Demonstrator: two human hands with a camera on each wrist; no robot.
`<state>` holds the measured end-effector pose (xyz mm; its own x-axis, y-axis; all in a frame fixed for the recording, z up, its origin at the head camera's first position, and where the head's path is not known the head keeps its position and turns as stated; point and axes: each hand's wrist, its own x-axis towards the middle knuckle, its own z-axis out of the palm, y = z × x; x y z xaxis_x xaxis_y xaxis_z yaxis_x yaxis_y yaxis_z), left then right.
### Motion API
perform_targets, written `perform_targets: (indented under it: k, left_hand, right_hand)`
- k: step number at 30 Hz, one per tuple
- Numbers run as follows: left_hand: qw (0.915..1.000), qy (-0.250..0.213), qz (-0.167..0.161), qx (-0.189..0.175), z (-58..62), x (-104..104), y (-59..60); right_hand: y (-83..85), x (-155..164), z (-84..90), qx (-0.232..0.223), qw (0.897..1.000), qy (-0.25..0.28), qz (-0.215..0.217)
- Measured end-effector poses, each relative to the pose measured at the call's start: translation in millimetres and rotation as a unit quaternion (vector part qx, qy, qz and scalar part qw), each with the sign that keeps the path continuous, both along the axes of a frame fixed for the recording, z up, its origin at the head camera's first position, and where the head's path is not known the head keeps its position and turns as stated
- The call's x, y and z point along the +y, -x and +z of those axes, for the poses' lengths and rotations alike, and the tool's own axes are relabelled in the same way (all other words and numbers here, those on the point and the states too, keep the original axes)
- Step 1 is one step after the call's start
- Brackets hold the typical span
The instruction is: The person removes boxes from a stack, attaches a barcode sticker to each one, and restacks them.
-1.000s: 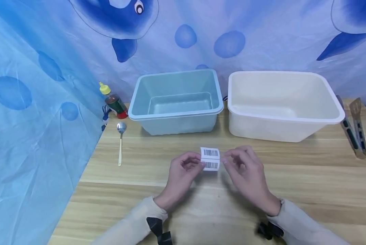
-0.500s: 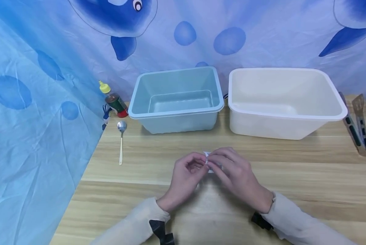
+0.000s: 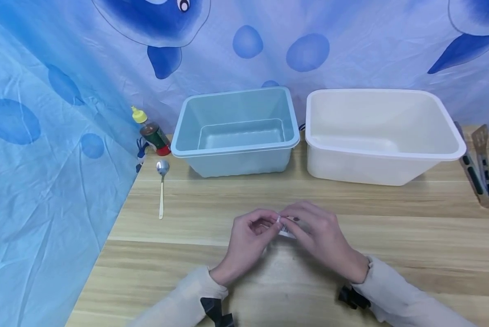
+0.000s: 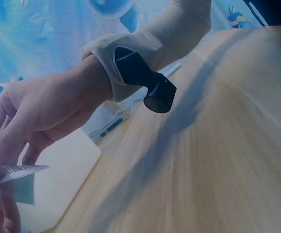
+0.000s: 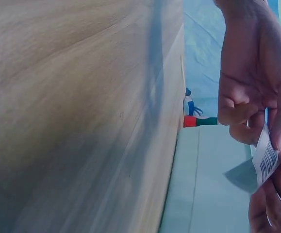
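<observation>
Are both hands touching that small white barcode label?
Touching. In the right wrist view, the small white barcode label is pinched by the left hand above and the right hand's fingers below.

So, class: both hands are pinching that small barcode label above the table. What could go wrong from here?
1. The barcode label is pinched between the left hand and the right hand; opposing pulls could tear or crease it.
2. If it is sticky, it might cling to fingers.
3. If dropped, it would land on the wooden table, short of the blue tub.
</observation>
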<state>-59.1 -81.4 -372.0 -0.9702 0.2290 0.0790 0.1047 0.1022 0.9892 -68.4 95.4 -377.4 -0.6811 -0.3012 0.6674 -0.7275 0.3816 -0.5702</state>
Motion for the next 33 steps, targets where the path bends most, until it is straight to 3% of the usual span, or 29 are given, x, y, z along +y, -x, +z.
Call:
perform_targets:
  k: [12,26,33]
  left_hand:
    - [0.9998,-0.009,-0.015,-0.006,-7.7,-3,-2.5]
    - [0.9996,0.011,-0.015,-0.023,-10.8,-6,-0.7]
    - [0.9994,0.027,-0.010,-0.021,-13.8,-7,1.3]
  right_hand:
    - [2.9,4,-4.8,-0.040,0.999,0.005,0.032]
    - [6.6,5,-9.4,-0.063,0.998,0.003,-0.030]
    - [9.6,10,-10.1,-0.142,0.987,0.021,-0.064]
